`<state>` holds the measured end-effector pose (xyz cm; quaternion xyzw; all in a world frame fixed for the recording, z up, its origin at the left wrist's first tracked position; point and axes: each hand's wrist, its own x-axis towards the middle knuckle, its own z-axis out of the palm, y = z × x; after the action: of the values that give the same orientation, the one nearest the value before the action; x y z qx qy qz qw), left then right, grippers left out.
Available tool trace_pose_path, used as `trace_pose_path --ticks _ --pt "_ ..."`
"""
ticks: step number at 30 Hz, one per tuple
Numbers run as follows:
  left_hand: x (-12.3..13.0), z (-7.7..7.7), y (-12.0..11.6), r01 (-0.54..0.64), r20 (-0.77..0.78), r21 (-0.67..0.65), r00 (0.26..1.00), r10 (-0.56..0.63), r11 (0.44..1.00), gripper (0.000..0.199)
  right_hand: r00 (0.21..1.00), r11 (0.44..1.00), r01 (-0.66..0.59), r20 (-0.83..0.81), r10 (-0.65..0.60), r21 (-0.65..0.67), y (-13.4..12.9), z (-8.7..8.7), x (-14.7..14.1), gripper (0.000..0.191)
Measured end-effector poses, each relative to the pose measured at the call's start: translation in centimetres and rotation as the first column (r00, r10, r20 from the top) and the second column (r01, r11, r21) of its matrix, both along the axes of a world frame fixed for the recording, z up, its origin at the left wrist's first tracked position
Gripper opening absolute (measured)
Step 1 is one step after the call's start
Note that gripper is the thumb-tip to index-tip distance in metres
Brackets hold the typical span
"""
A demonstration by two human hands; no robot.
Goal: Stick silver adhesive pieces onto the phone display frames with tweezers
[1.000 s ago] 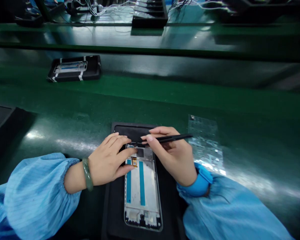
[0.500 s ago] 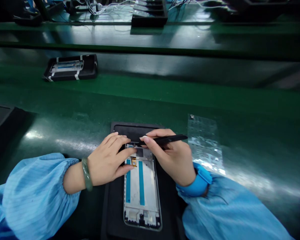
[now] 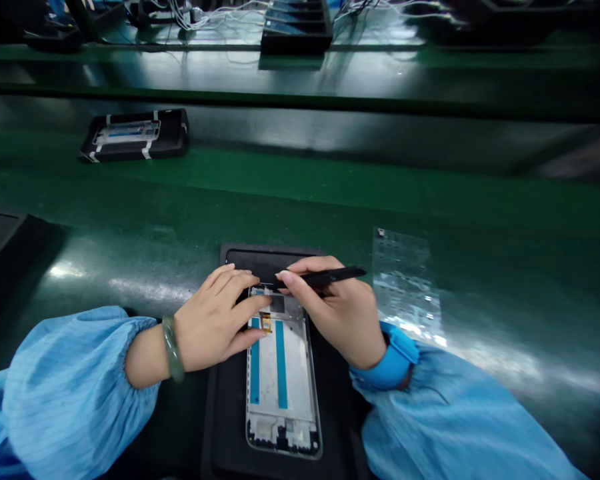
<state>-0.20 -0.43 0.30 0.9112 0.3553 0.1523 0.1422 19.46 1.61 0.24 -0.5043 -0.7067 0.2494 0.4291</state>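
Observation:
A phone frame (image 3: 294, 373) with two blue strips and a small orange flex piece (image 3: 267, 323) lies in a black tray (image 3: 227, 413). My left hand (image 3: 217, 317) rests over the frame's upper left edge, fingers spread, thumb and index fingertip on the frame. Between the thumb and fingers of my right hand (image 3: 337, 310) is a black pen-like tool (image 3: 330, 275), its tip at the top of the frame near my left fingertips. What the tip touches is too small to tell.
A clear plastic sheet (image 3: 407, 283) lies right of the tray. Another black tray (image 3: 173, 137) with a phone frame sits at the back left. A dark tray (image 3: 5, 243) is at the left edge. Cables (image 3: 195, 17) and a slotted black box (image 3: 296, 41) stand on the far shelf.
The whole view has shifted slightly. Both hands hold nearly the same pose, and the tool in my right hand is tilted a little differently.

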Motion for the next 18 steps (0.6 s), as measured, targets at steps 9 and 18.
trace_pose_path --ticks 9,18 --pt "0.02 0.07 -0.01 -0.002 -0.006 0.008 1.0 0.002 1.0 0.033 1.0 0.999 0.005 -0.02 -0.005 -0.048 0.07 0.0 -0.13 0.007" --pt "0.01 0.05 -0.01 -0.01 -0.005 0.024 1.0 0.01 1.0 0.04 0.999 0.999 -0.019 0.037 0.017 0.048 0.16 0.07 -0.2 0.005"
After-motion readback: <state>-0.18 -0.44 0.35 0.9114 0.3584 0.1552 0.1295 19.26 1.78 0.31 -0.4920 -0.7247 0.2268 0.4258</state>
